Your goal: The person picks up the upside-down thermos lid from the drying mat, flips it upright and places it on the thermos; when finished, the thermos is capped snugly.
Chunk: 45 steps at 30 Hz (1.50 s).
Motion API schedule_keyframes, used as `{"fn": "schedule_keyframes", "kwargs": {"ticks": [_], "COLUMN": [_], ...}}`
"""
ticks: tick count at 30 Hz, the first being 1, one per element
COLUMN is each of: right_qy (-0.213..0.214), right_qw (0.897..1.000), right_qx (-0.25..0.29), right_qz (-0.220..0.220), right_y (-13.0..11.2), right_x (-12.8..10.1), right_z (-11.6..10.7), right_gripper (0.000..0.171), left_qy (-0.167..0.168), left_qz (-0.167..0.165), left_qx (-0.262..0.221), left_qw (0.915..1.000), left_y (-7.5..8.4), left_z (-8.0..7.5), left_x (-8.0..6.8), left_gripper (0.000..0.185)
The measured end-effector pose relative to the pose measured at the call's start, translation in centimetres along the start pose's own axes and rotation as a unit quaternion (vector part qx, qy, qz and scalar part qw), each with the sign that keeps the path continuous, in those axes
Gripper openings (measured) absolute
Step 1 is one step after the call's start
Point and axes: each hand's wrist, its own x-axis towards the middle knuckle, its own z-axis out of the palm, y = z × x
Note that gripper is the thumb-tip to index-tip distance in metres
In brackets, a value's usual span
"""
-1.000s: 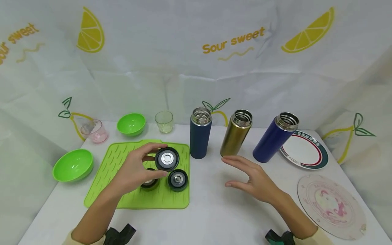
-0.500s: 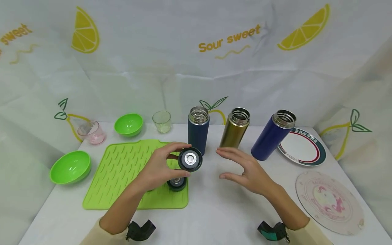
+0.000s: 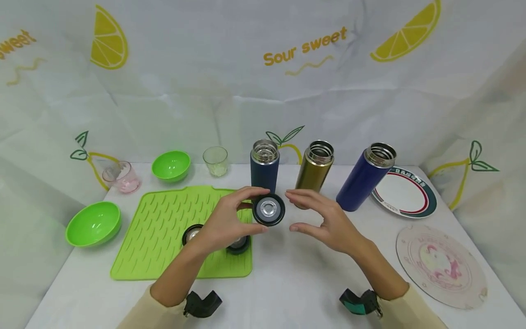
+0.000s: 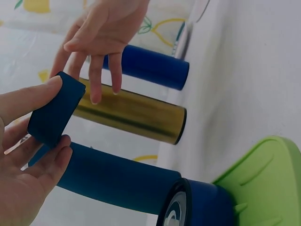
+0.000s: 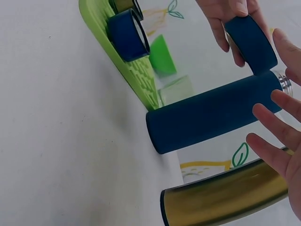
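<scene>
A white table (image 3: 296,283) stands before a draped white backdrop (image 3: 205,82) printed with yellow lemons.

left hand (image 5: 225,14) pinching dark blue round cap (image 5: 251,43), right hand (image 5: 282,141) spread beside dark blue steel flask (image 5: 211,115), gold flask (image 5: 225,197) below

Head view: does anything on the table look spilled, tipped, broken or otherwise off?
Nothing stands out. The three flasks, dark blue, gold and blue, stand upright and uncapped. The left hand holds one lid; two more lie on the green mat.
</scene>
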Motion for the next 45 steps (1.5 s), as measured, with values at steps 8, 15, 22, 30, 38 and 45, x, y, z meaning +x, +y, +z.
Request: {"fn": "schedule_keyframes", "kwargs": {"ticks": [8,15,22,30,38,45], "right_qy": [-0.001,0.001,0.008,0.013,0.02,0.024], "right_qw": [1.0,0.999,0.998,0.996,0.992,0.991], "right_qx": [0.029,0.05,0.062,0.083,0.121,0.129], "right_qz": [0.002,-0.014,-0.014,-0.015,-0.017,-0.01], "right_y": [-0.1,0.1,0.1,0.1,0.2,0.3], "right_x": [0.6,1.0,1.0,0.8,0.2,0.1], "right_z": [0.0,0.2,0.1,0.0,0.5,0.8], "right_gripper": [0.066,0.062,0.06,0.058,0.051,0.045], "left_qy": [-0.006,-0.005,-0.009,-0.009,-0.013,-0.009], "left_qz": [0.017,0.025,0.036,0.037,0.034,0.035], "left_qx": [-0.011,-0.018,-0.019,-0.042,-0.042,-0.016], "left_qw": [0.9998,0.9995,0.9991,0.9984,0.9985,0.9992], "left_y": [-0.1,0.0,-0.2,-0.1,-0.2,-0.5], "left_z": [0.2,0.2,0.4,1.0,1.4,1.3], "left_x": [0.7,0.6,1.0,1.4,1.2,1.0], "left_gripper": [0.069,0.069,0.069,0.069,0.067,0.066]}}
